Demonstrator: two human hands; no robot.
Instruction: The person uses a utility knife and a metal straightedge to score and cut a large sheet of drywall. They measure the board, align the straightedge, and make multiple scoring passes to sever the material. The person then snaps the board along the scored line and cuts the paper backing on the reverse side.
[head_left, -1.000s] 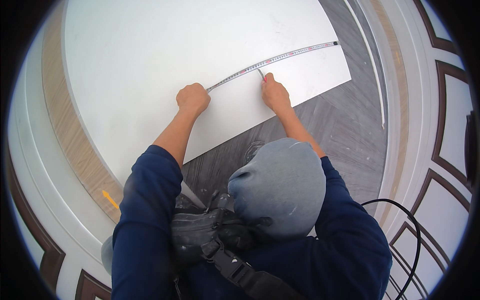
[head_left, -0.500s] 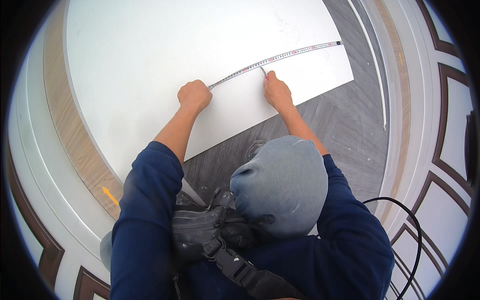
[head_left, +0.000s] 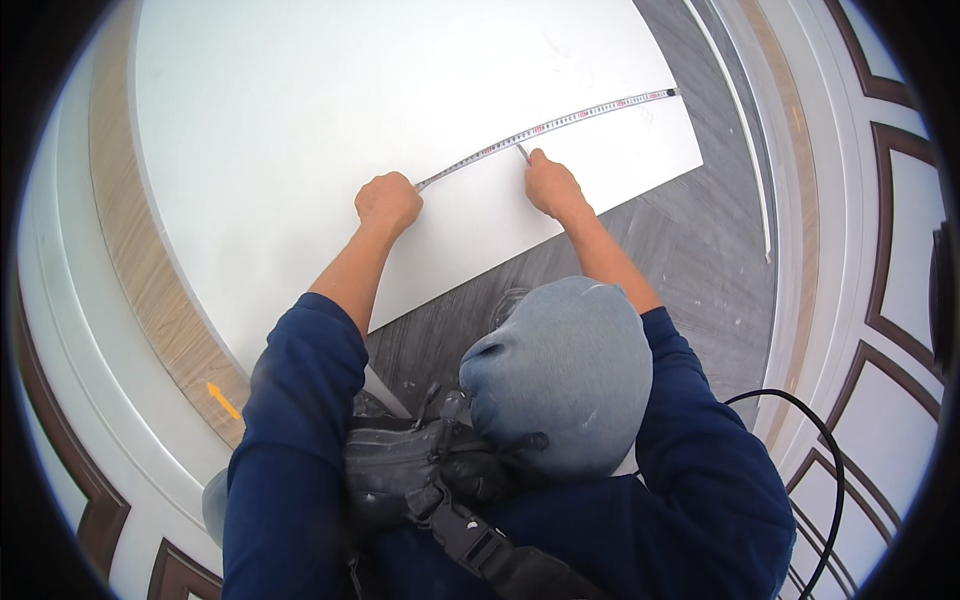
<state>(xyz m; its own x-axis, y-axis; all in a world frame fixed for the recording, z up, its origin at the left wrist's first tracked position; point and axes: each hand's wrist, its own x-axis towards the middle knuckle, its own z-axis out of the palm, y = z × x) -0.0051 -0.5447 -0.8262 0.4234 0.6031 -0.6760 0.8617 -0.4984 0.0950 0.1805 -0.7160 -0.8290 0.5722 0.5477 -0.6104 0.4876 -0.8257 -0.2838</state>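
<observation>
Left fingers (head_left: 402, 192) around tape measure (head_left: 543, 129), right fingers (head_left: 541, 166) around thin tool (head_left: 523, 153); black pouch (head_left: 385, 462), contents hidden.

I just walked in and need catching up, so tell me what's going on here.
The left hand is closed around one end of a tape measure, which is stretched across a large white board to about its right edge. The right hand grips a thin tool, its tip close to the tape's lower edge; whether they touch is hard to tell. The board lies over a grey floor.
</observation>
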